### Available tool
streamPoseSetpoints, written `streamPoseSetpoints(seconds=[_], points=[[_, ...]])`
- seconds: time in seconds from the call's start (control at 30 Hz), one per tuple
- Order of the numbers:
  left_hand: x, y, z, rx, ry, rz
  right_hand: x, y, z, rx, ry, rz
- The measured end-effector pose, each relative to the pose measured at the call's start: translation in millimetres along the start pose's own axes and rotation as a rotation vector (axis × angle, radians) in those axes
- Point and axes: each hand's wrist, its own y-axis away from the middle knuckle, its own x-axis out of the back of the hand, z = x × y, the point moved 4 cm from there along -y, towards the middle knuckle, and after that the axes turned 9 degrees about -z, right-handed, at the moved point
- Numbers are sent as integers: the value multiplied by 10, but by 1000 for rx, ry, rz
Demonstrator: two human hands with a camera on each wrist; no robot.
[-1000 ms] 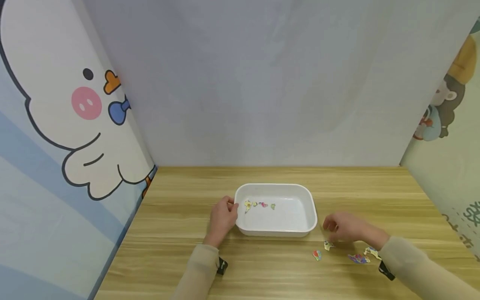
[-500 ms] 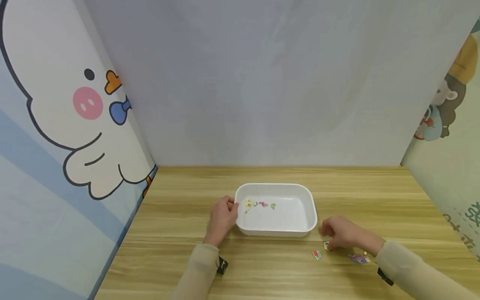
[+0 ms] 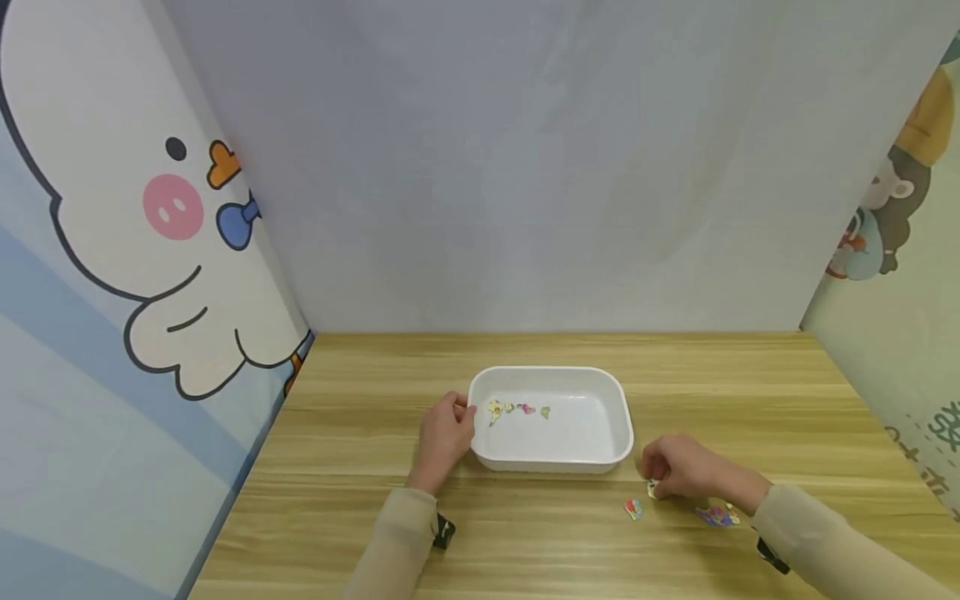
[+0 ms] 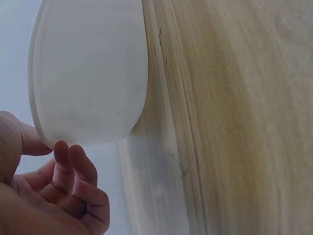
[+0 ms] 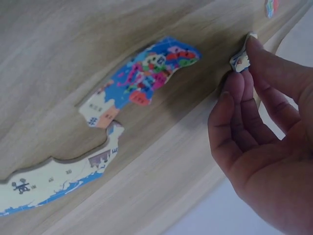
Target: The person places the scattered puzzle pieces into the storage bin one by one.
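Note:
My left hand (image 3: 444,437) pinches the left rim of a white plastic tub (image 3: 551,467), thumb on one side and fingertips on the other in the left wrist view. Right of the tub, thumb and fingertips of my right hand (image 3: 681,468) pinch a small cream puzzle piece (image 5: 240,58), partly covered by the fingers. It is low at the table; whether it still touches the wood I cannot tell. Close by lie a small red and blue piece (image 3: 633,508), a larger blue and multicoloured map-like piece (image 5: 142,78) and a long cream piece (image 5: 58,181) with a blue edge.
Inside the tub, toward its left, several small pieces (image 3: 495,411) lie in a rough row. The wooden table (image 3: 360,392) ends at a grey-white backdrop (image 3: 555,208). Printed panels with cartoon figures stand at the left (image 3: 225,333) and right.
My right hand has shifted slightly toward me and its fingers have come together on the small cream piece. My left hand stays at the tub's rim.

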Motion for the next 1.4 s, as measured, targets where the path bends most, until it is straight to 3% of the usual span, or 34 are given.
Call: streamPoseSetpoints(seconds=[0.3, 0.8, 1.4], points=[[-21, -6, 11, 17, 5, -14, 18, 27, -26, -9, 24, -9], [-22, -6, 0, 19, -7, -13, 14, 93, 32, -21, -27, 9], [-5, -20, -1, 12, -22, 7, 70, 121, 24, 32, -64, -11]])
